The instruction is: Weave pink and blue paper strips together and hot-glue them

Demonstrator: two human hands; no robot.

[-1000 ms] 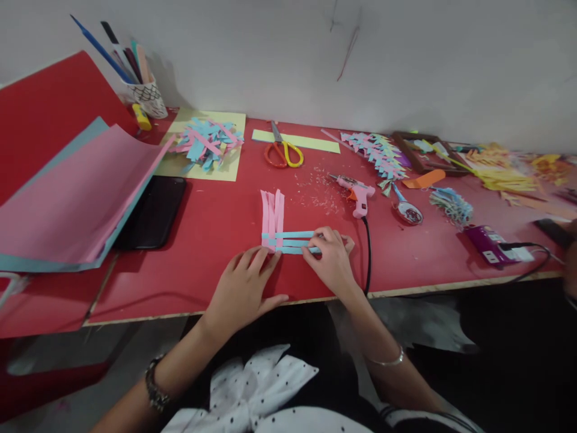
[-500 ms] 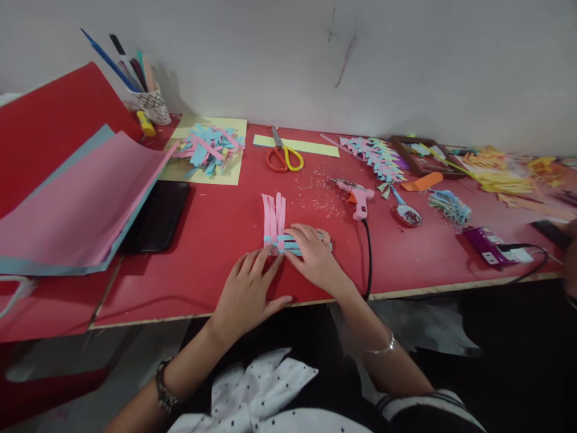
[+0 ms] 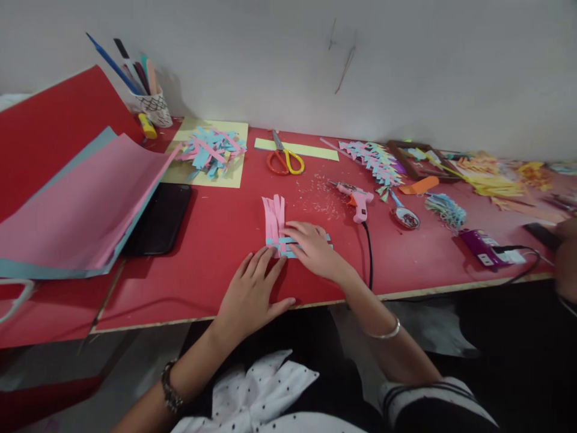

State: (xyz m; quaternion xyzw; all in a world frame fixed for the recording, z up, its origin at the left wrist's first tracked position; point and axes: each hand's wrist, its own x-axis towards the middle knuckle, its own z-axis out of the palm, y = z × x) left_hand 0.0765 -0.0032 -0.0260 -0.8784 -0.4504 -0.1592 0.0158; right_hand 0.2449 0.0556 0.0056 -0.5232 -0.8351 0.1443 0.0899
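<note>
Pink-blue strips (image 3: 274, 219) | partly beneath right hand (image 3: 315, 249) (loosely spread) | left hand (image 3: 249, 290), splayed, at their corner

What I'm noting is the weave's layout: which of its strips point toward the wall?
The pink strips: their loose ends point toward the wall, while the blue strips run sideways, partly under the right hand.
</note>
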